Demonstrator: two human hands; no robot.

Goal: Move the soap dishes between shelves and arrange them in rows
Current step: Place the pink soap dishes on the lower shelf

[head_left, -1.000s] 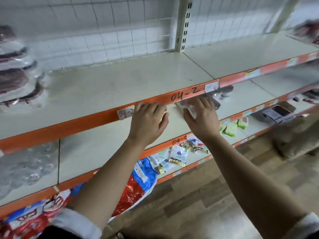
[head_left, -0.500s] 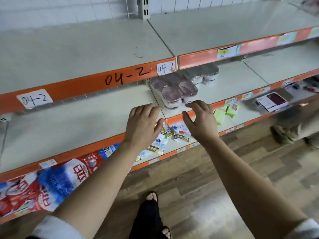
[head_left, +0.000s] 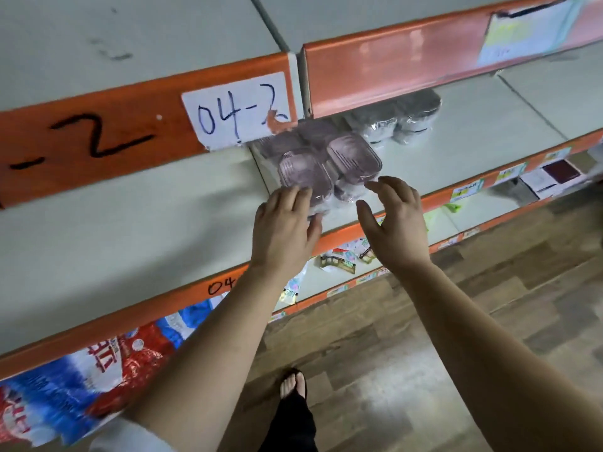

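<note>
Red-and-blue bags (head_left: 81,380) lie below a 04-2 label (head_left: 239,109); one sandalled foot (head_left: 292,384) stands on floorboards (head_left: 424,370).

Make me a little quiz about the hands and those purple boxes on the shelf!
1. True or false: the purple soap dishes hang from hooks.
2. The white label above them reads: A) 04-2 B) 07-9 C) 11-5
3. Fill in: the left hand and right hand reach toward the dishes with fingers that are ___ (open or shut).
Key: 1 false; 2 A; 3 open.
</note>
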